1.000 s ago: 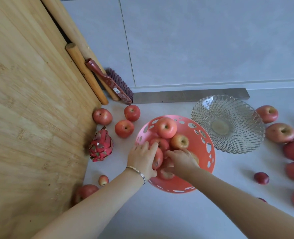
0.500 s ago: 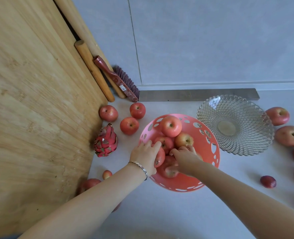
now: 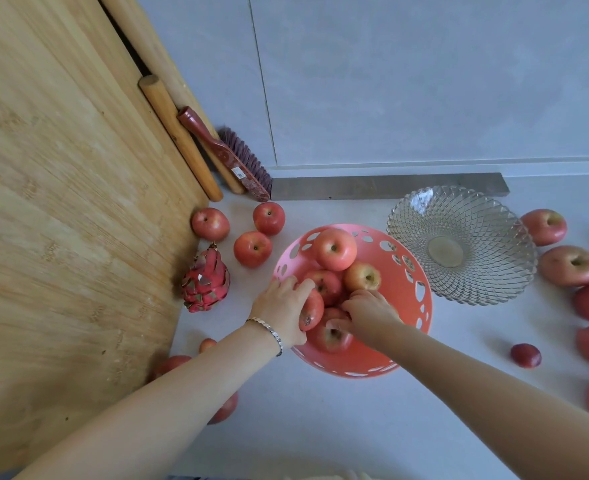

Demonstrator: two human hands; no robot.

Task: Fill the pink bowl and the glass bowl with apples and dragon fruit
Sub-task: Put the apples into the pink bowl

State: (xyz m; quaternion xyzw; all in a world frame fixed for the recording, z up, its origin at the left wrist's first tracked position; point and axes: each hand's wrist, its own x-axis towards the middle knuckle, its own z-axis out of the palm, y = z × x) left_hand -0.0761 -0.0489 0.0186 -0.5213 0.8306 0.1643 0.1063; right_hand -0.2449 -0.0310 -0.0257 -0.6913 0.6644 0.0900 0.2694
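Pink bowl (image 3: 421, 299) has both your hands in it, left hand (image 3: 281, 306) wrapped round the rim apple (image 3: 312, 311), right hand (image 3: 367, 308) curled onto the front apple (image 3: 331, 336) (grip unclear), with the empty glass bowl (image 3: 476, 282) off right, nearer your right hand, and the dragon fruit (image 3: 206, 282) left.

Home kitchen, by the look of it: a pale grey table (image 3: 320, 427) runs up against a wall (image 3: 424, 81) of big grey tiles. A large bamboo board (image 3: 61, 220) leans at the left, with a wooden rolling pin (image 3: 179, 136) and a red-handled brush (image 3: 230, 157) propped beside it. Apples (image 3: 252, 249) lie loose around a pink bowl (image 3: 421, 289) and a patterned glass bowl (image 3: 487, 271).
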